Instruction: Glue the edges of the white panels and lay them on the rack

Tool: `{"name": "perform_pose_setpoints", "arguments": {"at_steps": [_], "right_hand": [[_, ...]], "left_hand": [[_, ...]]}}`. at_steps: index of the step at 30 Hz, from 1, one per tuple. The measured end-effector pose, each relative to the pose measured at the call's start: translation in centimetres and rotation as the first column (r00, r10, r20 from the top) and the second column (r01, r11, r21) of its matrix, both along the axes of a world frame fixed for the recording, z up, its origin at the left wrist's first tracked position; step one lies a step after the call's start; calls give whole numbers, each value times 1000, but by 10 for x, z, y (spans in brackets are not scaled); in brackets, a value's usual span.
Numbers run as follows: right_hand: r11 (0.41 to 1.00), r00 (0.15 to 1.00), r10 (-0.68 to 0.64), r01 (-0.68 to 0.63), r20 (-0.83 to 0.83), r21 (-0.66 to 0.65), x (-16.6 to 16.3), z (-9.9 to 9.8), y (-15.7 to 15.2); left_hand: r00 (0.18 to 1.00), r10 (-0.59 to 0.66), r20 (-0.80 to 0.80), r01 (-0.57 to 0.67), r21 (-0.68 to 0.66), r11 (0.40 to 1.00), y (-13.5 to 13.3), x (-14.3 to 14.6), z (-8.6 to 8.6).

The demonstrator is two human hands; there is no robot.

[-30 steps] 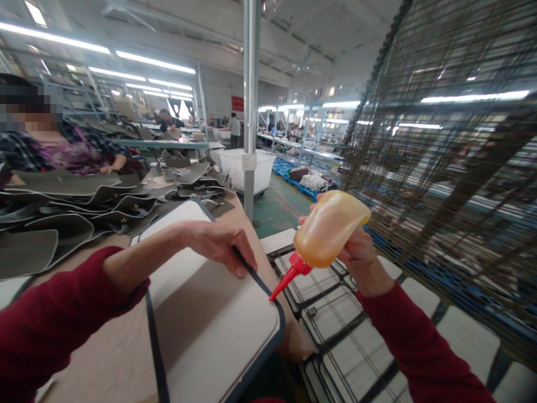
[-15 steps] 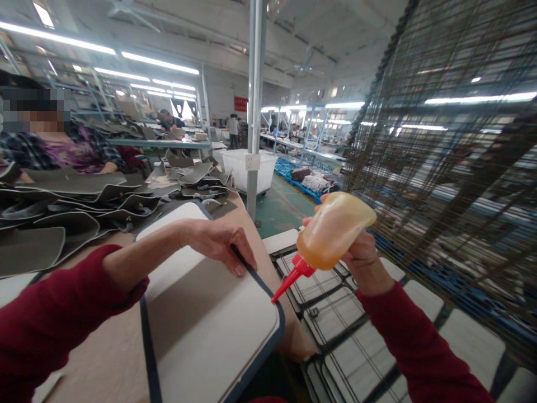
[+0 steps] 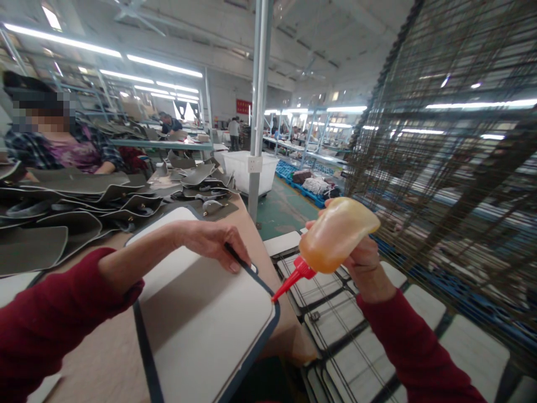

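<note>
My right hand is wrapped round a soft, clear glue bottle of amber liquid, tipped nozzle down. Its red nozzle meets the corner of a white panel with a dark blue edge strip. The panel lies tilted over the table's edge. My left hand pinches the panel's far right edge, thumb on the white face and fingers over the dark strip. Part of those fingers is hidden behind the edge.
Grey-green cut pieces are piled on the table at left, where a co-worker sits. Right of the table, white panels lie on a wire rack. A tall wire mesh stands at right, and a post ahead.
The panel and my left hand have shifted slightly left. The nozzle stays at the panel's corner, and the bottle has moved slightly down and right in view.
</note>
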State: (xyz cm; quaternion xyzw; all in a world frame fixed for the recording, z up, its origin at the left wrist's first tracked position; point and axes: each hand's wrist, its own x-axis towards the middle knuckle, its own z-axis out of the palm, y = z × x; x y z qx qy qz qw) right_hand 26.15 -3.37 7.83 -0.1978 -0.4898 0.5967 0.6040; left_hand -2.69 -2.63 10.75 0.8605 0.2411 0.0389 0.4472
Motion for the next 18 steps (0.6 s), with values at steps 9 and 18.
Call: {"name": "perform_pose_setpoints", "arguments": {"at_steps": [9, 18], "right_hand": [[995, 992, -101, 102, -72, 10, 2, -7, -6], [974, 973, -197, 209, -122, 90, 2, -23, -8]], "left_hand": [[995, 91, -31, -93, -79, 993, -3, -16, -1], [983, 182, -11, -182, -86, 979, -2, -29, -11]]}}
